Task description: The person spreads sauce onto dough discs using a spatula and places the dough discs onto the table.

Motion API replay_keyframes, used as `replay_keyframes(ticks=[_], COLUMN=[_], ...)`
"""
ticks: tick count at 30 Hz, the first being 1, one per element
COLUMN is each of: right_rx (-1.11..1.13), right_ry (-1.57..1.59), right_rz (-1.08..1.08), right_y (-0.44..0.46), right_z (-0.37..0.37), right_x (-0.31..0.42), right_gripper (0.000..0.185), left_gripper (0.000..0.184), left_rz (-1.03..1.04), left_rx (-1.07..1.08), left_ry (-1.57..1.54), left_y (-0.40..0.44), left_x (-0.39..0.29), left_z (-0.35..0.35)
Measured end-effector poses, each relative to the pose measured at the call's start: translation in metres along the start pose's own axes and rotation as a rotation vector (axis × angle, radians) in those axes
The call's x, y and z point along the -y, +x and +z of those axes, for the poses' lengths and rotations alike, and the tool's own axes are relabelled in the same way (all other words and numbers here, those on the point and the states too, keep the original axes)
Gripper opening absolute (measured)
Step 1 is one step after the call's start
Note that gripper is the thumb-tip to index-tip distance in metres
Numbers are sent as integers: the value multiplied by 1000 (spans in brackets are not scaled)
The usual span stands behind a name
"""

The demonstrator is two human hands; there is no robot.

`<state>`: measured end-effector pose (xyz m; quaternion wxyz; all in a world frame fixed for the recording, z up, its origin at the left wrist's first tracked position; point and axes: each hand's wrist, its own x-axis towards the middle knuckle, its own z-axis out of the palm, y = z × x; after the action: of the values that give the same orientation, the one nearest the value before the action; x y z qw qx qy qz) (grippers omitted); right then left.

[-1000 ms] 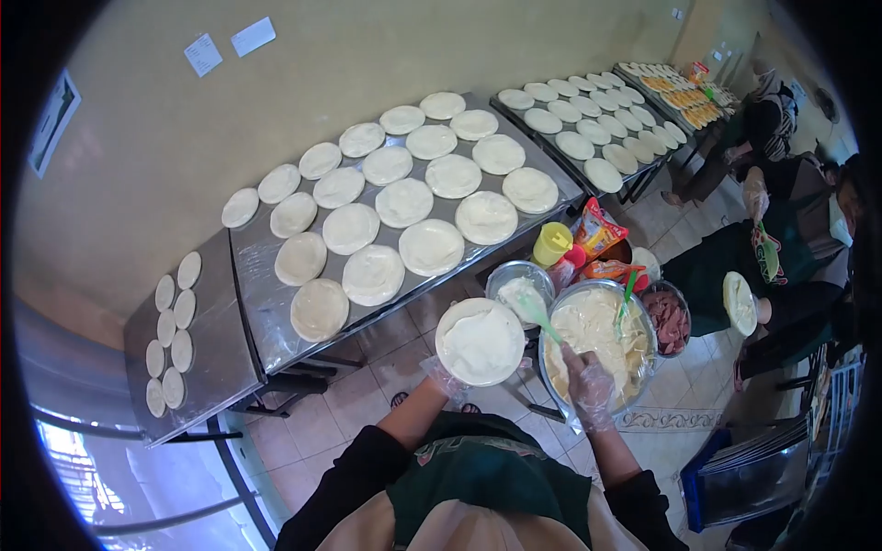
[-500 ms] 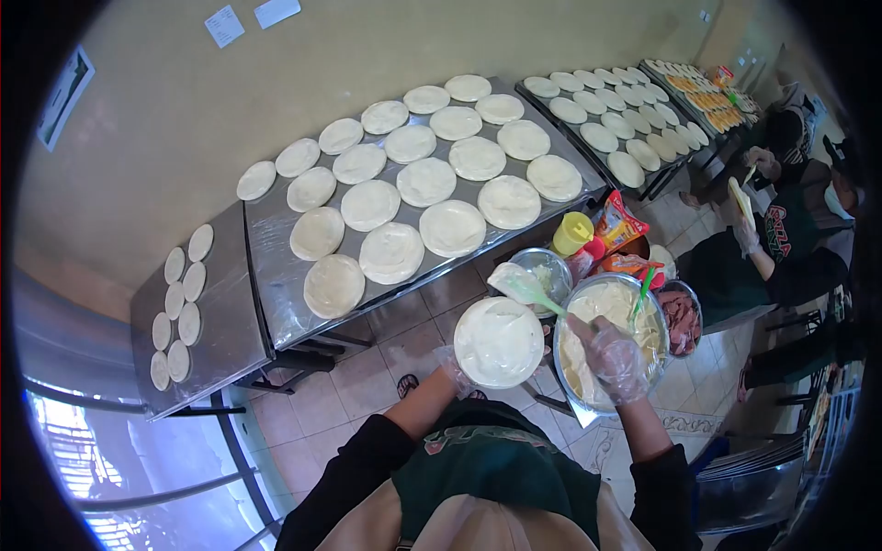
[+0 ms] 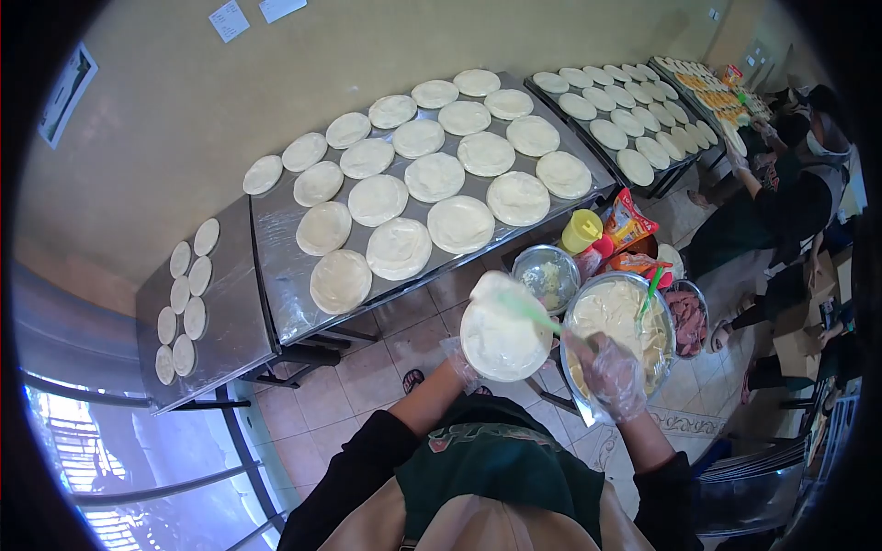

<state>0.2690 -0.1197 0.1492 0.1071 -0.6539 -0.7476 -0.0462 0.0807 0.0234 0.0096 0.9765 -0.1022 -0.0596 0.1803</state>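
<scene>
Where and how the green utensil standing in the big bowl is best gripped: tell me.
Probably best to take the green utensil by its handle's upper end, coming from above: that end slants up past the rim of the big bowl, free to grasp, while its lower end meets the pale mix.

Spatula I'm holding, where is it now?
In the head view, right of centre, the spatula has its blade over the white round in your left hand, left of the big bowl.

The lettering on the wall papers [image 3: 229, 20], packet [image 3: 629, 220] and apron [image 3: 491, 436] is unreadable.
</scene>
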Motion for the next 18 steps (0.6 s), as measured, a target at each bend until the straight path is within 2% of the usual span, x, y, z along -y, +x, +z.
replay_keyframes(ticks=[1, 3, 6, 10, 15, 16, 18], right_rx=[2, 96, 21, -10, -76, -75, -96], right_ry=[0, 54, -7, -45, -2, -2, 92], right_rz=[0, -201, -129, -14, 257, 262, 372], right_y=[-5, -14, -15, -9, -19, -22, -29], right_z=[-1, -2, 4, 4, 15, 15, 15], right_x=[1, 3, 3, 5, -6, -7, -7], right_gripper=[56, 57, 56, 56, 43, 43, 39], left_gripper=[74, 69, 68, 66, 60, 60, 59], left_rz=[0, -47, -92, -12, 122, 117, -13], left_rx=[-1, -76, -89, -40, -143, -141, -11], left_ry=[-2, 215, 33, 86, 1576, 1575, 283], left_y=[0, -2, -8, -3, 3, 2, -1], left_x=[0, -2, -5, -7, 16, 10, -3], left_z=[3, 10, -13, -21, 17, 5, -18])
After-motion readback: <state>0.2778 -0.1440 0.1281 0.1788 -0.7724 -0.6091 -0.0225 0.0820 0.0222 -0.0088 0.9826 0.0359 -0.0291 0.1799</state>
